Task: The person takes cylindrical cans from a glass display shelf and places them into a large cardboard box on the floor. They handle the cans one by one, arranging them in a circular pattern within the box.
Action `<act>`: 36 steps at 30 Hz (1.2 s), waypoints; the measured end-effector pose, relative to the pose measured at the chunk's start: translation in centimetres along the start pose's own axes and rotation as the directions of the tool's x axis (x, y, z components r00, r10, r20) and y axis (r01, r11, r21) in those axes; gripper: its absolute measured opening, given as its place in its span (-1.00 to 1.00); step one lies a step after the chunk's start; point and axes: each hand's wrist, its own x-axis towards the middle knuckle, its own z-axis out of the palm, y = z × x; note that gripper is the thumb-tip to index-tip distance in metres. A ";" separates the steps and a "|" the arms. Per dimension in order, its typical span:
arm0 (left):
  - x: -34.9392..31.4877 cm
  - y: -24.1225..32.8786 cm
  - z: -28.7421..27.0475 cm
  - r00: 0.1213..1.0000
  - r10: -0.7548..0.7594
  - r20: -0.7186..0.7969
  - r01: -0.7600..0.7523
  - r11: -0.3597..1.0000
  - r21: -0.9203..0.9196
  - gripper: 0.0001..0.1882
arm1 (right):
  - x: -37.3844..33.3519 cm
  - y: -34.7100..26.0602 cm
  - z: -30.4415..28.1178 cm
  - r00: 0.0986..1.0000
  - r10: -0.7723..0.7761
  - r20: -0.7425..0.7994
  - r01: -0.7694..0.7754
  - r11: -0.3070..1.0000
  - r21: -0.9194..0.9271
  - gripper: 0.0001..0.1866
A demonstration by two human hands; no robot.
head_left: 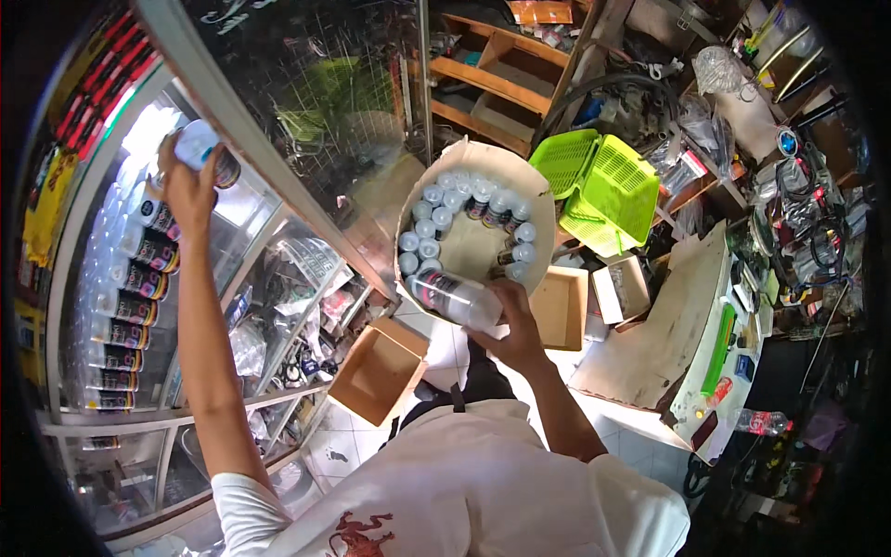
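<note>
My left hand (190,190) is raised at the glass-fronted display shelf (186,422). Its fingers grip a spray can (198,144) with a pale cap and a dark label. Beside it on the shelf stands a long row of similar cans (123,304). Near the middle, my right hand (520,334) is closed around the end of another spray can (450,295), pale with a dark label and held tilted sideways. That can is over the near rim of an open cardboard box (536,190). Several capped cans (452,199) stand upright along the box's inner walls.
Lime-green plastic baskets (613,190) are beyond the box to the right. Small open cartons (376,371) lie below it. A worn counter (640,362) with a plastic bottle (763,422) is on the right. Wooden compartments (506,79) stand at the back.
</note>
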 end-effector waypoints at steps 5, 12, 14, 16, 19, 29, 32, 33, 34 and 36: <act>-2.7 4.9 -4.9 0.959 -0.160 -0.235 0.146 0.986 -0.078 -0.28 | 3.9 16.2 0.1 0.984 0.050 -0.171 -0.070 0.991 -0.116 -0.22; -12.8 14.0 -17.9 0.945 -0.323 0.051 0.321 0.946 0.040 -0.10 | 14.5 36.6 3.3 0.962 0.120 -0.246 -0.184 0.948 -0.259 -0.24; -16.3 16.7 -18.9 0.898 -0.382 0.220 0.380 0.924 0.051 -0.03 | 16.4 41.3 3.8 0.970 0.138 -0.201 -0.205 0.907 -0.368 -0.28; -19.6 20.3 -19.2 0.800 -0.477 0.363 0.480 0.873 0.089 0.00 | 18.5 43.6 4.1 0.958 0.251 -0.136 -0.285 0.869 -0.403 -0.33; -21.2 25.2 -16.1 0.696 -0.460 0.551 0.478 0.870 0.122 -0.03 | 20.2 46.3 4.7 0.939 0.326 -0.106 -0.332 0.787 -0.520 -0.37; -30.3 36.3 9.9 0.562 -0.236 0.793 0.611 0.764 -0.206 -0.24 | 17.1 43.0 3.2 0.956 0.237 -0.172 -0.289 0.675 -0.678 -0.40; -34.2 38.6 18.6 0.579 -0.119 0.807 0.642 0.676 -0.361 -0.26 | 14.9 39.7 0.7 0.983 0.143 -0.116 -0.185 0.747 -0.639 -0.44; -35.5 39.4 20.9 0.558 -0.087 0.825 0.638 0.680 -0.360 -0.27 | 13.7 39.0 0.0 0.989 0.116 -0.091 -0.148 0.765 -0.627 -0.45; -36.3 40.2 23.2 0.550 -0.023 0.835 0.614 0.689 -0.385 -0.29 | 11.9 39.1 -0.5 0.981 0.182 -0.069 -0.190 0.821 -0.538 -0.46; -38.6 41.0 27.3 0.546 0.075 0.835 0.556 0.713 -0.428 -0.31 | 8.3 38.7 -1.6 0.917 0.398 0.018 -0.378 0.883 -0.279 -0.47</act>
